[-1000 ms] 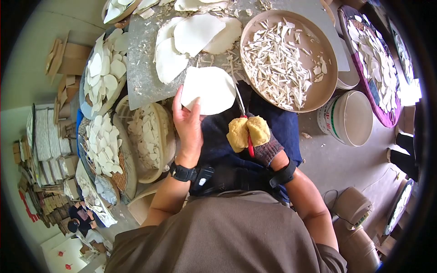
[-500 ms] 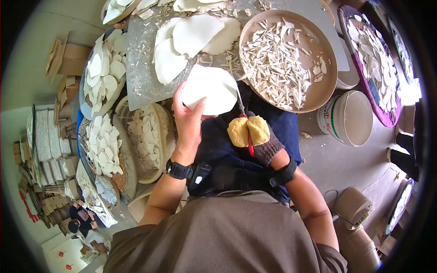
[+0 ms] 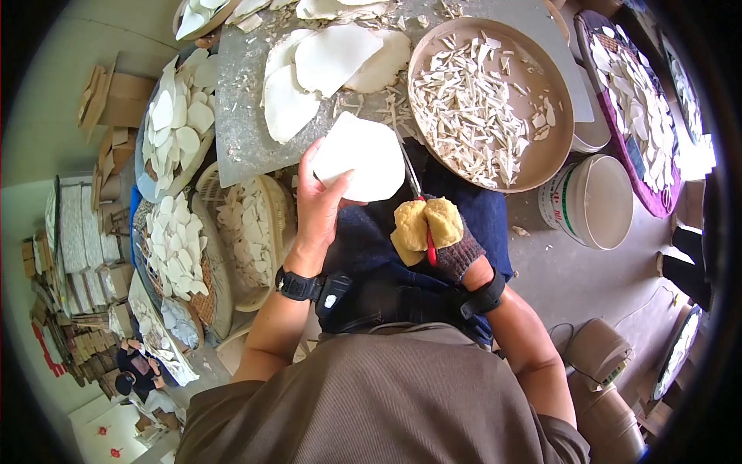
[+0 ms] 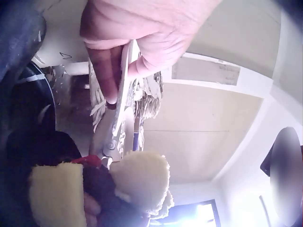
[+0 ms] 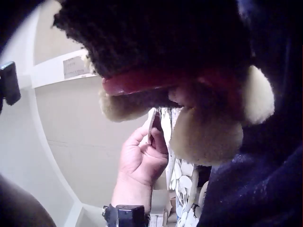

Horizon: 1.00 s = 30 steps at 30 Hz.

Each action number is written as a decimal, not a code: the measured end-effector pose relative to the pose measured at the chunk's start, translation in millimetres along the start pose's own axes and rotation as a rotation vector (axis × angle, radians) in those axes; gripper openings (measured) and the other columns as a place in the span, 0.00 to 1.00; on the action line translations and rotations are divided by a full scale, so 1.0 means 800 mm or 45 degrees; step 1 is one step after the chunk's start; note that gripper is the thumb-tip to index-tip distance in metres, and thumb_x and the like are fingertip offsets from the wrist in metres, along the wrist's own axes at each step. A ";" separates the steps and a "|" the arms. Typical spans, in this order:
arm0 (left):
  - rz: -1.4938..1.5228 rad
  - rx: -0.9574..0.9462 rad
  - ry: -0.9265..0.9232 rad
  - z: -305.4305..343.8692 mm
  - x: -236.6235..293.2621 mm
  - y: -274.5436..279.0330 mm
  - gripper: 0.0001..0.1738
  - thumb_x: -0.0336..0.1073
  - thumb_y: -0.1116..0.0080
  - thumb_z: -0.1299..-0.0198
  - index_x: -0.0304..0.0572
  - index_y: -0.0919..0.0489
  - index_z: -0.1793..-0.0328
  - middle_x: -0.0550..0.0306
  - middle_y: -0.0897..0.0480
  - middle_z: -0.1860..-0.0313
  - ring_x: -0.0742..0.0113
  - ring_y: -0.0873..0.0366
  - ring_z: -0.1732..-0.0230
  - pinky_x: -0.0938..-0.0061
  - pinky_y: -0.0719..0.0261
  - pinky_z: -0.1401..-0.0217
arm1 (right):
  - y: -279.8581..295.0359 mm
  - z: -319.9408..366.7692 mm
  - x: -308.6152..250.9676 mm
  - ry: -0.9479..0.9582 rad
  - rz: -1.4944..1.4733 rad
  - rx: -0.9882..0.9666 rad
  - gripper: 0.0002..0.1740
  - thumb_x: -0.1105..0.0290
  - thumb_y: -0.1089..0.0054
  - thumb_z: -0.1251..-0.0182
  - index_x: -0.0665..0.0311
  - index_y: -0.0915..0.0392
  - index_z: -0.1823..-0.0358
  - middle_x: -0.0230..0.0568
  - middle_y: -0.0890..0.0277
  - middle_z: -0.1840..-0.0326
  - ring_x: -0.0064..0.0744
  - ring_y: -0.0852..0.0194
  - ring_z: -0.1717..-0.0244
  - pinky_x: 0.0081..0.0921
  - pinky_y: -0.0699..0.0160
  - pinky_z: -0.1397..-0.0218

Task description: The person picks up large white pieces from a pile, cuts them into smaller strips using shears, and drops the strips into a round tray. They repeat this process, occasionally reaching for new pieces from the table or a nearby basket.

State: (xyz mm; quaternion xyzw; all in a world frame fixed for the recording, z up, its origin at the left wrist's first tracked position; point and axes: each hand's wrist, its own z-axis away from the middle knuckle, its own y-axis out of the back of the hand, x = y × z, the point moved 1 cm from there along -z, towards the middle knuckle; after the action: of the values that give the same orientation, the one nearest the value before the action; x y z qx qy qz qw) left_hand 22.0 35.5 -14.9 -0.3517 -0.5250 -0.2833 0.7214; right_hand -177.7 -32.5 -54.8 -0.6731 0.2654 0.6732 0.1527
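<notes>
A thin white slice [image 3: 361,158] is pinched between the thumb and fingers of the left hand [image 3: 319,205]. Its right edge lies against the blades of scissors [image 3: 413,178] with red handles, held in the gloved right hand [image 3: 461,254]. Yellow padding [image 3: 444,223] covers part of that hand's grip. Seen edge-on in the left wrist view, the slice [image 4: 122,94] hangs from the left hand [image 4: 137,28], beside the scissors' pivot [image 4: 110,146]. The dark glove [image 5: 161,42] and red handle [image 5: 137,83] fill the top of the right wrist view; the fingers there are partly hidden.
Large white slices [image 3: 336,58] lie on the grey table [image 3: 239,143]. A round tray [image 3: 542,164] of narrow offcuts is at its right, above a white bucket [image 3: 610,203]. Left of the lap are a cream basket [image 3: 284,232] and trays heaped with pieces [image 3: 178,243].
The slice has turned slightly in the left hand, its top corner now farther right. The right hand with the scissors has shifted a little right and toward the body.
</notes>
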 end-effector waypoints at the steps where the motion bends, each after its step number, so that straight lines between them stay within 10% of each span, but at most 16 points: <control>1: -0.009 0.000 -0.011 -0.001 0.001 0.001 0.37 0.24 0.44 0.43 0.46 0.47 0.29 0.49 0.30 0.42 0.59 0.21 0.50 0.69 0.12 0.66 | -0.003 0.001 0.009 -0.079 -0.258 -0.012 0.14 0.67 0.41 0.42 0.62 0.25 0.55 0.40 0.22 0.58 0.39 0.22 0.56 0.31 0.24 0.52; 5: -0.032 -0.118 0.022 -0.001 0.007 0.007 0.38 0.24 0.42 0.44 0.42 0.47 0.29 0.49 0.30 0.42 0.63 0.23 0.49 0.73 0.14 0.65 | -0.012 -0.001 0.030 -0.260 -1.129 0.045 0.12 0.68 0.45 0.36 0.65 0.27 0.53 0.38 0.21 0.56 0.34 0.22 0.54 0.27 0.24 0.50; 13: 0.092 0.127 -0.065 -0.001 -0.006 0.016 0.38 0.24 0.42 0.43 0.41 0.47 0.28 0.48 0.24 0.45 0.67 0.24 0.47 0.72 0.27 0.42 | -0.010 -0.001 0.015 -0.196 -0.460 -0.011 0.12 0.69 0.41 0.44 0.62 0.24 0.58 0.40 0.21 0.60 0.40 0.22 0.57 0.31 0.23 0.52; 18: 0.155 0.127 -0.068 0.006 -0.011 0.005 0.38 0.22 0.45 0.42 0.41 0.48 0.27 0.47 0.23 0.47 0.68 0.23 0.48 0.72 0.25 0.44 | -0.007 0.000 0.000 -0.051 -0.119 0.003 0.15 0.67 0.39 0.47 0.60 0.24 0.57 0.38 0.21 0.60 0.40 0.23 0.57 0.32 0.24 0.51; 26: 0.146 0.036 -0.018 -0.013 0.001 0.017 0.36 0.22 0.44 0.42 0.38 0.46 0.29 0.46 0.22 0.48 0.68 0.22 0.50 0.73 0.25 0.44 | -0.002 0.007 0.005 -0.080 0.028 -0.074 0.16 0.65 0.39 0.43 0.62 0.26 0.54 0.39 0.21 0.58 0.38 0.23 0.57 0.29 0.24 0.51; 30: 0.053 0.128 -0.101 -0.017 0.004 0.018 0.34 0.23 0.42 0.43 0.37 0.42 0.31 0.47 0.22 0.49 0.69 0.23 0.49 0.74 0.25 0.44 | -0.012 0.013 0.034 -0.151 -0.503 0.010 0.13 0.65 0.47 0.35 0.65 0.26 0.55 0.41 0.21 0.58 0.36 0.22 0.57 0.30 0.23 0.52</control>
State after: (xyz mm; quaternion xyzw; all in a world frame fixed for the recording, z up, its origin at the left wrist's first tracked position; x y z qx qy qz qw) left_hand 41.8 33.0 -18.0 -0.3366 -0.5595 -0.2273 0.7224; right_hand -181.7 -22.9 -83.6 -0.6708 0.1213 0.6675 0.2997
